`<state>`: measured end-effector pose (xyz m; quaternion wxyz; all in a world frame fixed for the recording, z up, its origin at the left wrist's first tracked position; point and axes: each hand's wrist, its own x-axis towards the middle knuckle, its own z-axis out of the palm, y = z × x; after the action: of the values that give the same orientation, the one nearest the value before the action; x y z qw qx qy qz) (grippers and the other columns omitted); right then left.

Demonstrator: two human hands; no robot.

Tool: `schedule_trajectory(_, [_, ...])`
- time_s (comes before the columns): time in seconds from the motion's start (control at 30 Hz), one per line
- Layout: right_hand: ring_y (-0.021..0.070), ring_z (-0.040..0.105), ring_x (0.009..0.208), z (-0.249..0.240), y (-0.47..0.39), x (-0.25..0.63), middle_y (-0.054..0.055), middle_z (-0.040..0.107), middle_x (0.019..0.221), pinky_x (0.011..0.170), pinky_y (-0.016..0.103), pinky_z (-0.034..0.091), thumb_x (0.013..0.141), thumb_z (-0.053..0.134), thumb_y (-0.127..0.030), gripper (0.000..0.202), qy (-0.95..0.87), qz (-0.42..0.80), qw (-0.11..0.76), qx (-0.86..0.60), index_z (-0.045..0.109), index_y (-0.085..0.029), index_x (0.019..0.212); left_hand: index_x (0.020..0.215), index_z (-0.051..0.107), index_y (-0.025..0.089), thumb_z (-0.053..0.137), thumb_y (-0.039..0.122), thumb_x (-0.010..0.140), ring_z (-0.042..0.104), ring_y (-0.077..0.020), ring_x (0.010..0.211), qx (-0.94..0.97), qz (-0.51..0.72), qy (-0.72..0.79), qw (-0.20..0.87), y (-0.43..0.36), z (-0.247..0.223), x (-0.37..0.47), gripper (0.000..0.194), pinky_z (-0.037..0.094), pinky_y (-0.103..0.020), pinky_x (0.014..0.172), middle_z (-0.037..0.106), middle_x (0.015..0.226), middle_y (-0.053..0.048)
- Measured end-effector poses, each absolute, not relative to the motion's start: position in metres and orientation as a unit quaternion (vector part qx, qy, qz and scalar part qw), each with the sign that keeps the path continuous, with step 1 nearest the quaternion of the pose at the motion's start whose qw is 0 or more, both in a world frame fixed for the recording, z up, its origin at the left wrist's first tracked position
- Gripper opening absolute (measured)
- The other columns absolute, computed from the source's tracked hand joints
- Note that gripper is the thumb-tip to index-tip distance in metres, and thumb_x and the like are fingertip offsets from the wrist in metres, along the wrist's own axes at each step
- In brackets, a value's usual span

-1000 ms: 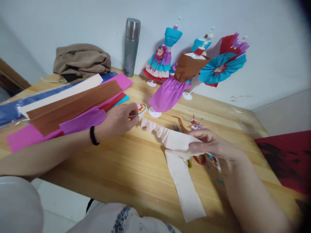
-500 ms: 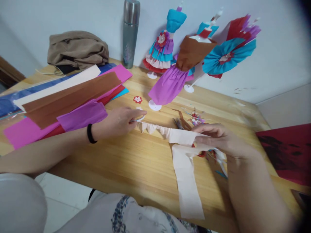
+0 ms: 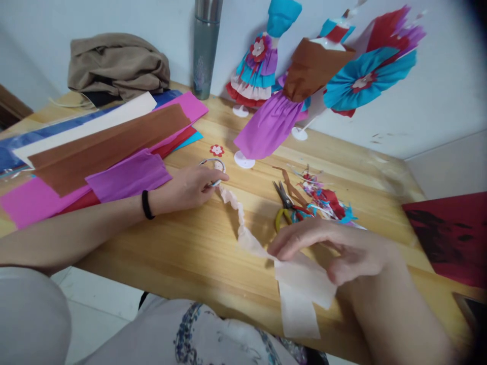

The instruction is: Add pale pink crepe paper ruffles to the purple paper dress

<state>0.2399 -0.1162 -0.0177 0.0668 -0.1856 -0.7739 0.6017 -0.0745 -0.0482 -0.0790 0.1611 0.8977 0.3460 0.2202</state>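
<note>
My left hand [image 3: 198,186] is closed on a thin pale ring [image 3: 223,165] and the gathered end of a pale pink crepe paper strip [image 3: 302,279]. From there the strip runs ruffled and twisted towards my right hand [image 3: 323,248]. My right fingers and thumb hold its flat, wider part low over the table, and the loose end hangs folded down near the front edge. Beyond my right hand lie scissors [image 3: 284,197] with yellow and red handles. A small red and white paper flower [image 3: 216,150] lies just past the ring.
Crepe paper sheets [image 3: 114,147] are stacked at left, before a brown cloth [image 3: 117,63] and a flask [image 3: 206,56]. Doll stands in paper dresses [image 3: 270,121] line the wall. Paper scraps [image 3: 327,197] lie behind the scissors. A dark red item [image 3: 452,238] is at right.
My right hand has come down and nearer me, drawing the strip into a slanting line. The ring in my left hand has tilted up. The scissors and scraps now show more fully.
</note>
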Motion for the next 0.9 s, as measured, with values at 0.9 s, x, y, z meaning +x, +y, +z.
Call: schedule_trajectory(0.9, [0.0195,0.06,0.071,-0.07,-0.021,0.111,0.003,0.066,0.072,0.067,0.03,0.043,0.077,0.055,-0.014,0.011,-0.811,0.249,0.17,-0.501,0.066,-0.018,0.075,0.111,0.063,0.021,0.047,0.012,0.088,0.069,-0.0161,0.078,0.852,0.436,0.288,0.039,-0.063,-0.077,-0.076,0.03,0.057,-0.03,0.07,0.075,0.088,-0.004])
